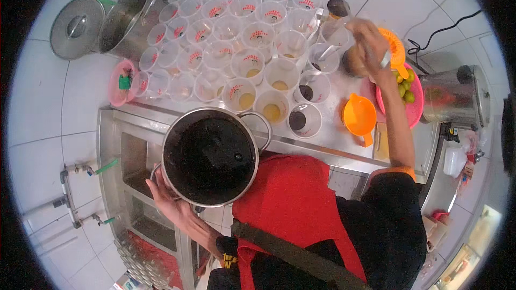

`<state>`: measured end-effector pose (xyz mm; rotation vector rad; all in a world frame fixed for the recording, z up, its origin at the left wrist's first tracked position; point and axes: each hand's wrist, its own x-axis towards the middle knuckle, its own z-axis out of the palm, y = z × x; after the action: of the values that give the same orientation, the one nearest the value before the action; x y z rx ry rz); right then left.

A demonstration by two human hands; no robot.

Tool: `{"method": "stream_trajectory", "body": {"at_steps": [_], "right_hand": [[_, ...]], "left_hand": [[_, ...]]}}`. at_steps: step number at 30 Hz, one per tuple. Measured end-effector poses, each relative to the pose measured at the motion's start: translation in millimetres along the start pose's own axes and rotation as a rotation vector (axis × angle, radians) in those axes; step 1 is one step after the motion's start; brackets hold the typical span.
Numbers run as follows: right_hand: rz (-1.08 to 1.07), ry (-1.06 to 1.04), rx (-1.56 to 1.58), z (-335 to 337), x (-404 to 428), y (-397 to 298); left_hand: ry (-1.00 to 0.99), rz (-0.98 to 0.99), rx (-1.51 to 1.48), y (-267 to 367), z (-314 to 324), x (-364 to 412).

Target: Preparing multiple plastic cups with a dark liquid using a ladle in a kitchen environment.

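Note:
My left hand [173, 201] grips the side handle of a steel pot [258, 157] filled with a dark, glossy content [209, 157]. The pot is held at the counter's front edge. My right hand [369, 46] is closed around a metal utensil [385, 59], its working end blurred near a clear plastic cup [334, 34] in the right-hand row. Front cups in that row hold a dark portion, such as this cup [306, 123]. Cups to their left, like this one [272, 108], hold a yellowish-brown liquid. A spoon-like piece [331, 52] leans in another cup.
An orange strainer cup [360, 116] stands right of the cups. Behind it are a pink basin [415, 104] of green citrus fruit and an orange juicer [393, 46]. A large pot [131, 20] and lid [76, 28] stand back left. Sink basins [139, 161] lie left.

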<state>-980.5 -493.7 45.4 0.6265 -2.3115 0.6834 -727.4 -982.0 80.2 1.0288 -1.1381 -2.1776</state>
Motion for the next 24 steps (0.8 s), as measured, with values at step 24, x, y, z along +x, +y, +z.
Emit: {"method": "stream_trajectory", "body": {"at_steps": [24], "right_hand": [[-0.251, -0.536, 0.894, 32, -28, -252]], "left_hand": [[-0.032, 0.036, -0.063, -7, 4, -1]]}}
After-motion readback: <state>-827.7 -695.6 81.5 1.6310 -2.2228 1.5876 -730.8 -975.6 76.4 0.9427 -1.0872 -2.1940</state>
